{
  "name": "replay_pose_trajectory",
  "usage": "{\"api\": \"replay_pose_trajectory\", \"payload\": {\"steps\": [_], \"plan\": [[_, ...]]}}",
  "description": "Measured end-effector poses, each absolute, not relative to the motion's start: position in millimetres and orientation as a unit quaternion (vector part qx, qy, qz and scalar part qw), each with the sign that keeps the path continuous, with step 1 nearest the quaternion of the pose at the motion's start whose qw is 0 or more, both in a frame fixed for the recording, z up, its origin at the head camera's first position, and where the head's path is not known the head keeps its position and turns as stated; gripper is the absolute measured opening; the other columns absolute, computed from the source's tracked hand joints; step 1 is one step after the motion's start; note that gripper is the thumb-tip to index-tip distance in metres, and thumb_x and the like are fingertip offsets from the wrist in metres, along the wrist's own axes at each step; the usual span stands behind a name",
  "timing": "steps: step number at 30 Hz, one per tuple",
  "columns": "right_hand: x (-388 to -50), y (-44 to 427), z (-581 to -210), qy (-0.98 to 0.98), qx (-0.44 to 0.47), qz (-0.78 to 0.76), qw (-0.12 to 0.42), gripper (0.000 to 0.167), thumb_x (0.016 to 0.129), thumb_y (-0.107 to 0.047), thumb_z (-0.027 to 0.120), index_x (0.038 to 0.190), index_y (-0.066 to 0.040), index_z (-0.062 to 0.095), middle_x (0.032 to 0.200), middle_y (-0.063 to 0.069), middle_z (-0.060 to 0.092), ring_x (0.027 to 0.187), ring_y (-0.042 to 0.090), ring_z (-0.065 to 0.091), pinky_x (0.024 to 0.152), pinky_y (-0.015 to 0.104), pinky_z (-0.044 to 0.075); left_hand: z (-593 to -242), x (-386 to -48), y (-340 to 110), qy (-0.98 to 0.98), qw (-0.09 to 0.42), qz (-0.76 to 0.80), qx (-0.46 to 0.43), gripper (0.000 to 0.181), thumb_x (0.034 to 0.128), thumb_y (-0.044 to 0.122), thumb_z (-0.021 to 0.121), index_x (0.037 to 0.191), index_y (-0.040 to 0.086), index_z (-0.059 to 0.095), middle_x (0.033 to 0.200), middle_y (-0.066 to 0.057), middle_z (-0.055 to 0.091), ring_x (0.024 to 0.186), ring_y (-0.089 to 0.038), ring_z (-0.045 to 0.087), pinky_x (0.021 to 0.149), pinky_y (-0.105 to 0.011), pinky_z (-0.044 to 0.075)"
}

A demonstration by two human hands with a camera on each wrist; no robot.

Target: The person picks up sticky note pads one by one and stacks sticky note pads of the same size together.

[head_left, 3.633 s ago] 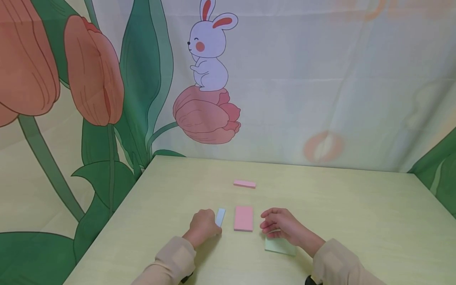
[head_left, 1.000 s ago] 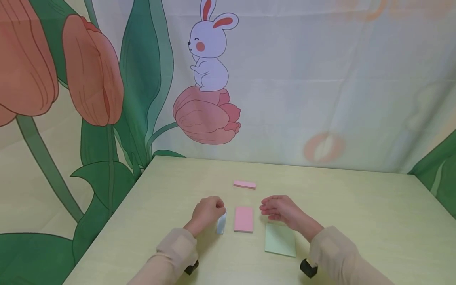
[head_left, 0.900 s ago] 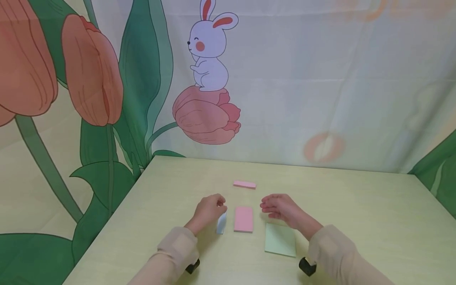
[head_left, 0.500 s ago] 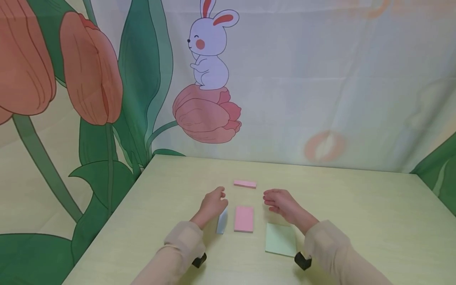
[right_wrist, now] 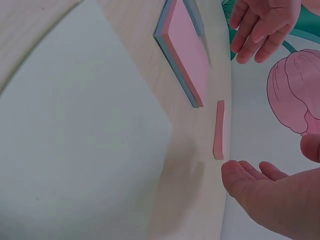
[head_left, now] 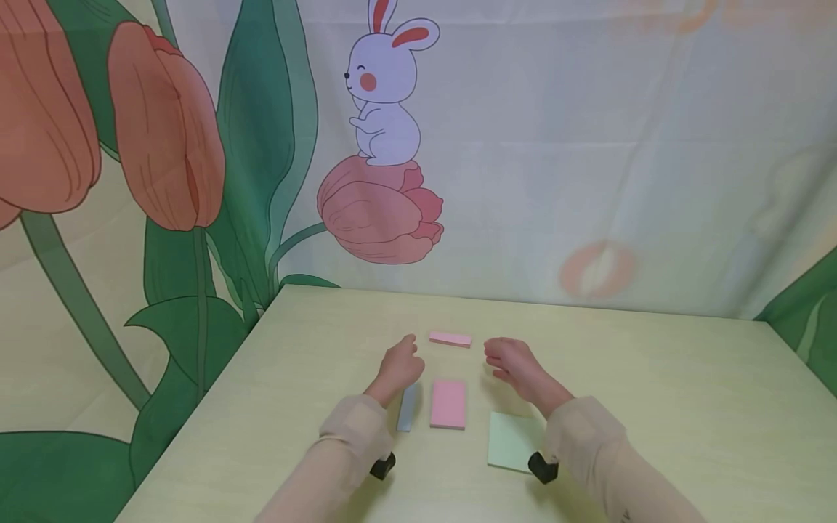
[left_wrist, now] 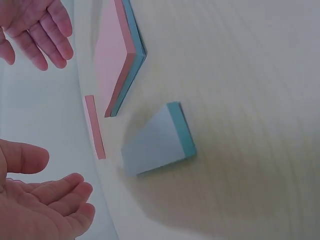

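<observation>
My left hand (head_left: 397, 367) hovers just beyond a narrow blue sticky note pad (head_left: 407, 412), fingers loosely extended and holding nothing. In the left wrist view that blue pad (left_wrist: 157, 142) lies flat, apart from the fingers. My right hand (head_left: 519, 367) hangs in the air with relaxed fingers, right of a thin pink sticky note strip (head_left: 450, 339). Between and nearer than the hands lies a pink sticky note pad (head_left: 447, 404); the left wrist view shows a blue layer (left_wrist: 131, 82) under it. A pale green square sticky note pad (head_left: 510, 439) is partly hidden by my right sleeve.
All the pads lie on a pale yellow table (head_left: 654, 407). Behind its far edge hangs a cloth backdrop (head_left: 523, 145) with printed tulips and a rabbit. A black wrist device (head_left: 543, 468) shows below the right sleeve, over the green pad.
The left hand has let go of the narrow blue pad, which stays on the table. Both hands have moved forward, toward the thin pink strip. The pads keep their places.
</observation>
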State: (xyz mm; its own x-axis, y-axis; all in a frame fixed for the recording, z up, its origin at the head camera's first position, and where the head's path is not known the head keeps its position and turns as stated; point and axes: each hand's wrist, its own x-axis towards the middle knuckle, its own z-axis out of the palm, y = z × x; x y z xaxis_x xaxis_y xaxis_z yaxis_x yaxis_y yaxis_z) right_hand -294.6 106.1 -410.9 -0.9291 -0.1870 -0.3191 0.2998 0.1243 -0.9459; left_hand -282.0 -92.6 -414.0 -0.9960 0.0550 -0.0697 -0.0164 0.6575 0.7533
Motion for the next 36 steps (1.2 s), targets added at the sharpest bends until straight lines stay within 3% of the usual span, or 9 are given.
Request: {"api": "replay_pose_trajectory", "payload": {"steps": [9, 13, 17, 28, 36], "plan": [[-307, 102, -424, 0.753, 0.043, -0.634, 0.169, 0.049, 0.091, -0.025, 0.041, 0.131, 0.002, 0.033, 0.139, 0.021, 0.029, 0.131, 0.037, 0.021, 0.105, 0.053, 0.014, -417, -292, -88, 0.904, 0.071, 0.423, -0.005, 0.056, 0.0800, 0.002, 0.037, 0.135, -0.003, 0.027, 0.133, -0.021, 0.040, 0.116, -0.031, 0.043, 0.087, -0.039, 0.039], [-309, 100, -427, 0.760, 0.040, -0.627, 0.169, 0.049, 0.091, -0.026, 0.041, 0.131, 0.002, 0.033, 0.139, 0.021, 0.030, 0.131, 0.037, 0.021, 0.105, 0.054, 0.014, -418, -293, -87, 0.901, 0.098, 0.423, -0.005, 0.058, 0.0814, 0.002, 0.036, 0.137, -0.003, 0.022, 0.138, -0.021, 0.033, 0.121, -0.030, 0.038, 0.097, -0.040, 0.034], [-312, 97, -431, 0.762, 0.036, -0.624, 0.168, 0.050, 0.091, -0.027, 0.040, 0.131, 0.002, 0.033, 0.139, 0.020, 0.030, 0.131, 0.037, 0.021, 0.106, 0.053, 0.014, -423, -298, -85, 0.902, 0.116, 0.417, 0.005, 0.058, 0.0824, 0.003, 0.036, 0.138, -0.003, 0.019, 0.140, -0.021, 0.029, 0.130, -0.032, 0.026, 0.106, -0.041, 0.022], [-324, 98, -444, 0.767, 0.044, -0.623, 0.146, 0.049, 0.091, -0.026, 0.041, 0.130, 0.004, 0.035, 0.136, 0.020, 0.034, 0.128, 0.032, 0.028, 0.107, 0.045, 0.020, -435, -312, -81, 0.898, 0.142, 0.417, 0.004, 0.058, 0.0834, 0.004, 0.036, 0.138, -0.002, 0.018, 0.142, -0.020, 0.025, 0.131, -0.032, 0.023, 0.107, -0.041, 0.022], [-328, 96, -447, 0.778, 0.031, -0.611, 0.141, 0.050, 0.092, -0.028, 0.039, 0.130, 0.004, 0.035, 0.137, 0.020, 0.033, 0.129, 0.033, 0.027, 0.107, 0.046, 0.019, -437, -315, -81, 0.898, 0.142, 0.417, 0.005, 0.058, 0.0837, 0.004, 0.035, 0.139, -0.002, 0.018, 0.142, -0.019, 0.026, 0.131, -0.031, 0.023, 0.107, -0.041, 0.022]]}}
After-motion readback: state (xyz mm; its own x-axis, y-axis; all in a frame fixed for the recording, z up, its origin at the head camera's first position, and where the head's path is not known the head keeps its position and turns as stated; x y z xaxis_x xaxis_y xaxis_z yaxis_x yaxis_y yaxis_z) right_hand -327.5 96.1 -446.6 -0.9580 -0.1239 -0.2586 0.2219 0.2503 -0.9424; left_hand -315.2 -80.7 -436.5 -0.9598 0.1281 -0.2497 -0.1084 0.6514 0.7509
